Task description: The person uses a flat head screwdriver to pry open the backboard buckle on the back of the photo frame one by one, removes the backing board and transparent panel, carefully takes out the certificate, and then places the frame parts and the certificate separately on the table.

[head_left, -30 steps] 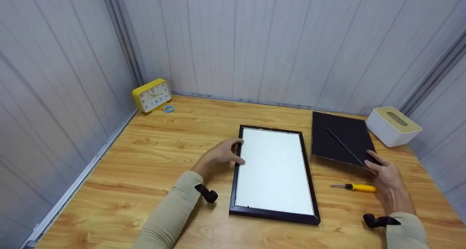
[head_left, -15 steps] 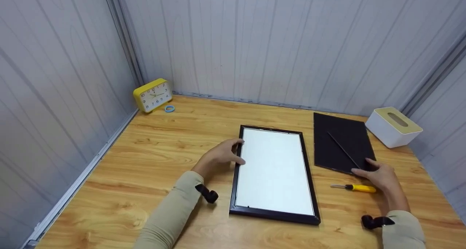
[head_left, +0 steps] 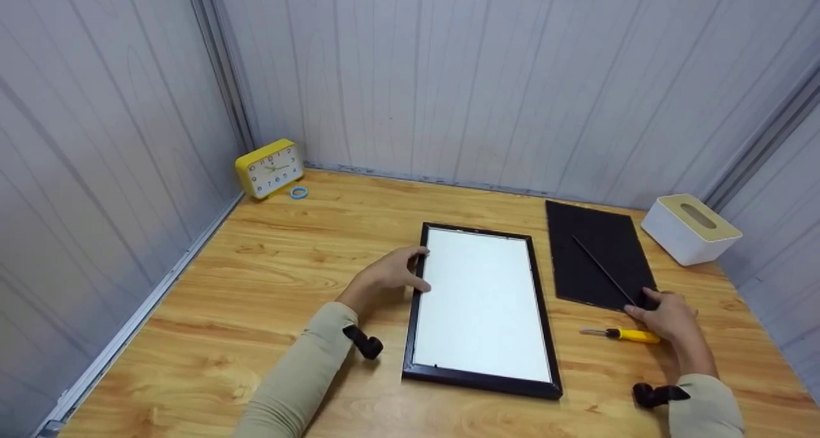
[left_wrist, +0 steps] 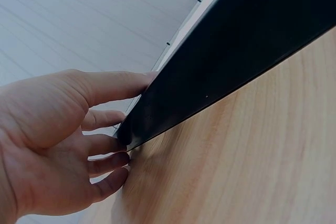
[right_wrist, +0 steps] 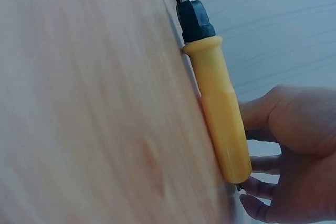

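A black picture frame [head_left: 480, 387] lies on the table in the head view, a white sheet [head_left: 483, 303] filling its middle. My left hand [head_left: 392, 269] rests at its left side, thumb and index tips over the rim. The left wrist view has my other left fingers loosely against the frame's outer wall [left_wrist: 210, 72]. To the right, a black backing board [head_left: 592, 259] lies flat, crossed by a thin dark diagonal strip [head_left: 602, 268]. My right hand [head_left: 672, 316] pinches its near right corner, thumb at the front edge. That corner is hidden behind the screwdriver in the right wrist view.
A yellow-handled screwdriver [head_left: 631, 335] lies just in front of the board, beside my right hand. Behind the board stands a white tissue box [head_left: 682, 236]. A yellow clock [head_left: 272, 169] and blue ring [head_left: 298, 193] sit at the far left. Panelled walls [head_left: 397, 73] enclose the table.
The backing board, tilted with its near edge raised a second ago, has come down flat and turned slightly. My right hand lowered with it to the corner. Left hand and frame stay put.
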`<state>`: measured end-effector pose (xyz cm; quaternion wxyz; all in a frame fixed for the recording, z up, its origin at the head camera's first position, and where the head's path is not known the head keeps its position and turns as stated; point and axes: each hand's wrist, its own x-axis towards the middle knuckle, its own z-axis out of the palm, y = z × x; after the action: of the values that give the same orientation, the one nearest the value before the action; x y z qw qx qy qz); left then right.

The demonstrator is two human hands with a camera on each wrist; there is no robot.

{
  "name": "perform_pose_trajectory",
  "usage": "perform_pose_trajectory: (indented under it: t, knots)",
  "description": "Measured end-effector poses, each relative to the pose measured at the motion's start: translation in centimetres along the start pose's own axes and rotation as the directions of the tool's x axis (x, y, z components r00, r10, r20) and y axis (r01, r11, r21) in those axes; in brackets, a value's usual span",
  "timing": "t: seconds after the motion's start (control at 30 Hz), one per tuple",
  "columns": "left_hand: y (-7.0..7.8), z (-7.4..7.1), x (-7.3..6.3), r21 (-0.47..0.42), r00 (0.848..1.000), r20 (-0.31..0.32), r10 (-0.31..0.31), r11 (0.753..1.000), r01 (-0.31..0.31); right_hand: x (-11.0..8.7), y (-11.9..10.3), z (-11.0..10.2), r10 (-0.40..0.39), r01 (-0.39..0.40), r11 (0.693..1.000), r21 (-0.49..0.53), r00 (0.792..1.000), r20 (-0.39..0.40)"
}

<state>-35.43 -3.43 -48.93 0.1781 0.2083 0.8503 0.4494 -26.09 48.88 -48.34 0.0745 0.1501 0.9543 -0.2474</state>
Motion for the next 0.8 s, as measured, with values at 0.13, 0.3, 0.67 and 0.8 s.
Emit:
perform_pose_trajectory:
  t: [0.13, 0.3, 0.67, 0.8]
  knots:
    - [0.2, -0.1, 0.1, 0.011, 1.000, 0.003, 0.019, 1.000, -0.019, 0.1, 0.0, -0.2, -0.060, 0.060, 0.998, -0.032, 0.998, -0.010]
    - [0.2, -0.2, 0.1, 0.020, 1.000, 0.007, 0.024, 0.999, -0.024, 0.1, 0.1, -0.4, -0.086, 0.086, 0.996, -0.030, 0.996, -0.010]
    - [-0.1, -0.1, 0.1, 0.030, 1.000, 0.002, 0.010, 0.999, -0.011, 0.1, 0.2, -0.8, -0.053, 0.053, 0.999, 0.007, 0.998, 0.042]
    - [0.0, -0.1, 0.2, 0.025, 1.000, 0.008, 0.015, 1.000, -0.015, -0.4, 0.1, -2.1, -0.048, 0.045, 0.998, 0.046, 0.997, 0.056]
